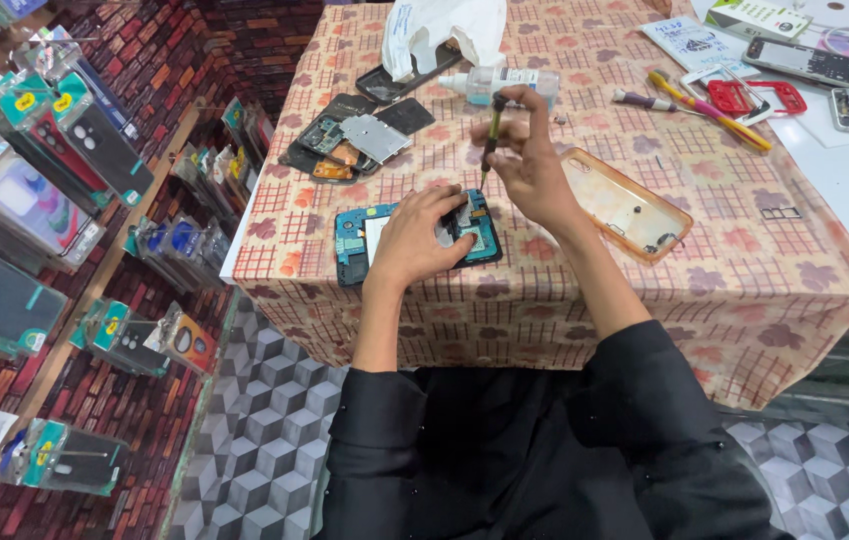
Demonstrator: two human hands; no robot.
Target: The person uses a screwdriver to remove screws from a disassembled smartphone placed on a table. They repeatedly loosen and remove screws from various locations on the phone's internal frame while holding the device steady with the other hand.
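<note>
An opened phone (354, 245) with a blue frame and bare circuit board lies near the front edge of the table. My left hand (419, 240) presses down on its middle and holds it still. My right hand (529, 165) grips a thin dark screwdriver (491, 135) upright, its tip touching the phone's upper right part. A clear orange-tinted phone case (624, 205) lies just right of my right hand.
A patterned cloth (744, 270) covers the table. A second dismantled phone with loose parts (354, 140), a white plastic bag (439, 30), a small bottle (504, 82) and more screwdrivers (709, 110) lie farther back. Packaged phone cases (54, 170) hang on the brick wall to the left.
</note>
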